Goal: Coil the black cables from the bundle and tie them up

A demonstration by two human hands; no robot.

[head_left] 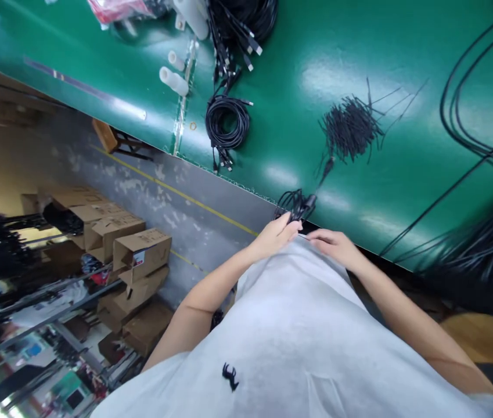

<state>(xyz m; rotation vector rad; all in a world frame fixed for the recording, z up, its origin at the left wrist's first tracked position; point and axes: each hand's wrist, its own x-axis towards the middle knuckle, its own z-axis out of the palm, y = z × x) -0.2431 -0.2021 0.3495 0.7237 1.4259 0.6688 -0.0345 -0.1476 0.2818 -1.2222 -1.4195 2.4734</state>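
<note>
My left hand [277,234] is closed around a small bundle of black cable [295,204] at the near edge of the green table [316,64]. My right hand [332,242] sits just right of it, fingers curled and pinching what looks like a thin black wire end by my white shirt. A pile of short black ties [349,129] lies on the table beyond my hands. A coiled black cable [227,121] rests further left.
Long black cables [481,145] loop across the table's right side into a thick bunch [485,255]. More cables with plugs [237,29] and white tubes [175,80] lie at the far end. Cardboard boxes [133,249] stand on the floor at left.
</note>
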